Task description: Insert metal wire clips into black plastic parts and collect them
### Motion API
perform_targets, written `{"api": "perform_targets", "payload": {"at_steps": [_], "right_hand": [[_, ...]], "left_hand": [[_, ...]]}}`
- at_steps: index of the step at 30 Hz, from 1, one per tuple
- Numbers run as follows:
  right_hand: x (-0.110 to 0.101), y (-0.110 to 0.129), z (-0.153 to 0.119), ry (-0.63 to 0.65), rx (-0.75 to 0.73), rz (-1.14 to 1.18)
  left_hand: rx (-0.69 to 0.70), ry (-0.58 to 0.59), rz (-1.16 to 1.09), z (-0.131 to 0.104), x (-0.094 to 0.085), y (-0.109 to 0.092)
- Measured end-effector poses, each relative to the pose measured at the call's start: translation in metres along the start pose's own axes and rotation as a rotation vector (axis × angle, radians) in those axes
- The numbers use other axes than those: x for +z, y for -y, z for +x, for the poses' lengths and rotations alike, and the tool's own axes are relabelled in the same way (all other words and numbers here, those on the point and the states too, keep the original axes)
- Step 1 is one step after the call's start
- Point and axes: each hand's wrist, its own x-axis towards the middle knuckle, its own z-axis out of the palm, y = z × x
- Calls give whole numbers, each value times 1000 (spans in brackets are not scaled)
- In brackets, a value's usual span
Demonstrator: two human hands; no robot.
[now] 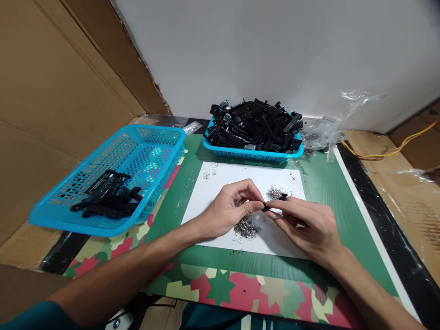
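The left hand [228,208] and right hand [311,224] pinch a black part [265,207], seemingly unfinished, above the white sheet [240,173] mid-table [373,204]. Unused-looking metal bits [246,228] lie beneath. The left-edge basket [103,231] holds few black pieces [106,195]; the far-edge basket [245,152] is heaped. Which are finished, I cannot tell.

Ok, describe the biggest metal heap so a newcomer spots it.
Find the white sheet on the green surface. Near its front edge, by the left hand, a heap of thin silvery pieces lies. It's bigger than the clump beyond the right hand and the loose scatter at the sheet's far-left.
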Motion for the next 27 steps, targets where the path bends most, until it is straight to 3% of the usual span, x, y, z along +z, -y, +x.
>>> {"api": "perform_targets", "payload": {"at_steps": [6, 10, 17, 27], "right_hand": [[-1, -2, -2, -15, -11, -56], [-3, -7, -5, -11, -108, -198], [-8, -8, -10, 69, -188, -322], [-4, 11, -20, 109, -100, -385]], "left_hand": [[14, 14, -5, 0, 0, -1], [14, 24, 128, 0, -2, -3], [357, 62, 539, 0, -7, -1], [466, 7, 659, -6, 0, 12]]}}
